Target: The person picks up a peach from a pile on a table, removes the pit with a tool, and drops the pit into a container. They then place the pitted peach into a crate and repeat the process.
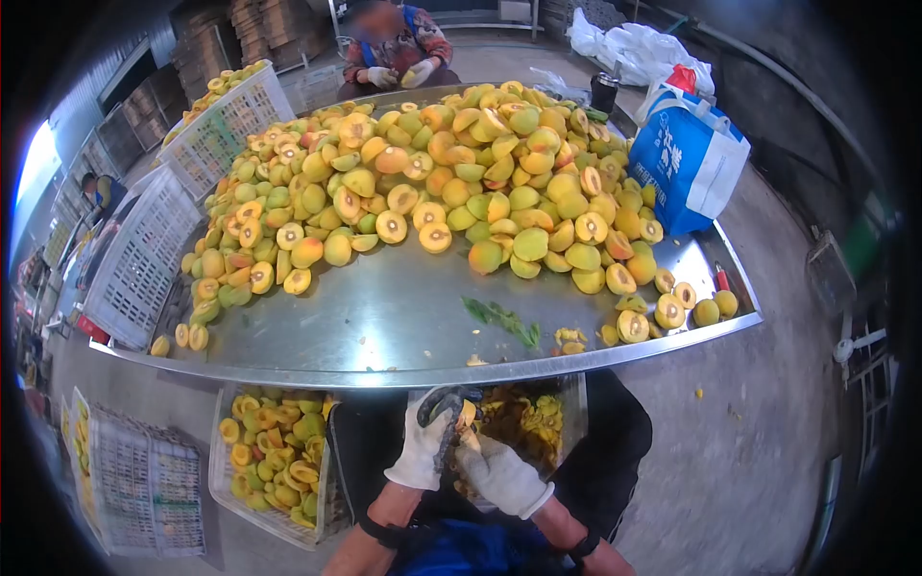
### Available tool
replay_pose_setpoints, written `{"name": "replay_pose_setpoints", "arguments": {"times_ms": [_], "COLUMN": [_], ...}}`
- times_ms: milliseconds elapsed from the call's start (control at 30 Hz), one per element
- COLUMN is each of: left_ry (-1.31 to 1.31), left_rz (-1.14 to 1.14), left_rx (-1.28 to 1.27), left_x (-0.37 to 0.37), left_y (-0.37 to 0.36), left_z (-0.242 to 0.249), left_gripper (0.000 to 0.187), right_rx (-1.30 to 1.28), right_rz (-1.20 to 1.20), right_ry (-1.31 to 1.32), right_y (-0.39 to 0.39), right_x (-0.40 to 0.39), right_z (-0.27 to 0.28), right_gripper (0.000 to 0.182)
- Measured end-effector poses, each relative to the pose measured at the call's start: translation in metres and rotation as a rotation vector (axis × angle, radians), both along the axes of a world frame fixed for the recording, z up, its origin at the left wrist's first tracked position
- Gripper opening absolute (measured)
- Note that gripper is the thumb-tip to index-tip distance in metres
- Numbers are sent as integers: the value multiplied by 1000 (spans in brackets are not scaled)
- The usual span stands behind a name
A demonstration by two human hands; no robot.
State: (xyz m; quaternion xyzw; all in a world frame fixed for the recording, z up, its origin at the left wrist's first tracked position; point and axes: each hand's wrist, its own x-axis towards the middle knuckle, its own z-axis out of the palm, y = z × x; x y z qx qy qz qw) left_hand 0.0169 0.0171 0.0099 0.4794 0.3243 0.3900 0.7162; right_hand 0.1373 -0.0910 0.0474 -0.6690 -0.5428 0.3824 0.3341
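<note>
Both my hands wear white gloves and work below the near edge of the metal table [384,317]. My left hand [423,442] grips a dark curved tool whose head sits against a small piece of yellow fruit [468,415]. My right hand [499,472] holds that fruit piece from underneath, fingers closed around it. Under my hands stands a crate of fruit scraps [528,422]. A big heap of halved yellow-green fruit [451,182] covers the far part of the table.
A white crate of fruit halves [274,461] stands on the floor at my left. Empty white crates [144,259] lean at the table's left side. A blue bag [687,158] rests at the right. Across the table sits another person [394,53] with gloved hands.
</note>
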Motion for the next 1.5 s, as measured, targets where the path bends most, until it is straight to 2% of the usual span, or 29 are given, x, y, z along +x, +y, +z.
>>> {"name": "replay_pose_setpoints", "arguments": {"times_ms": [67,167,200,267,367,467,567,600,700,767,833,867,967,1067,1167,1267,1300,1333,1367,1467,1500], "left_ry": [6,200,301,265,52,-193,-198,-267,111,179,194,162,227,-38,-163,38,80,223,179,123,29], "left_rz": [-119,-395,-431,-465,-540,-566,-395,-333,-347,-613,-836,-838,-675,-444,-314,-273,-278,-292,-353,-461,-448], "left_rx": [5,137,86,-4,-54,-101,-184,-141,56,89,140,116,54,-47,-111,-99,-76,94,90,123,3], "left_x": [3,-7,-8,-13,-9,-2,-9,-4,-6,-4,-1,0,4,8,16,10,10,12,13,9,8], "left_y": [8,28,31,35,37,33,20,15,15,32,45,46,37,18,6,4,3,2,6,12,13], "left_z": [10,4,22,22,20,16,-20,-14,4,16,24,23,25,12,11,4,6,13,12,9,7], "left_gripper": [35,35,36,39,48,61,59,47,38,32,32,30,32,33,33,30,29,31,30,30,30], "right_rx": [32,121,-49,-387,-414,-433,-406,-400,-409,-447,-460,-464,-452,-430,-371,-381,-372,-359,-350,-454,-439], "right_rz": [10,-23,-26,-33,-61,-74,-77,-79,-44,22,6,1,-41,24,-75,-72,-68,-70,-69,-19,-19], "right_ry": [22,286,518,974,1215,1187,1069,1069,1104,1166,1391,1500,1603,1906,1824,1117,1114,1109,1100,1583,1492], "right_y": [-4,-5,-6,-8,-13,-12,-12,-13,-18,-23,-26,-25,-22,-22,-22,-20,-23,-24,-26,-29,-26], "right_x": [-2,-6,-5,0,2,6,3,1,-4,0,-6,-8,-10,-11,-12,-4,-4,-4,-3,-6,-8], "right_z": [-24,-18,-12,-1,-13,-11,-9,-10,-16,-22,-24,-24,-17,-25,-15,-14,-14,-15,-16,-23,-22], "right_gripper": [32,31,31,32,37,37,37,37,37,37,37,38,38,38,37,36,36,36,35,36,36]}}
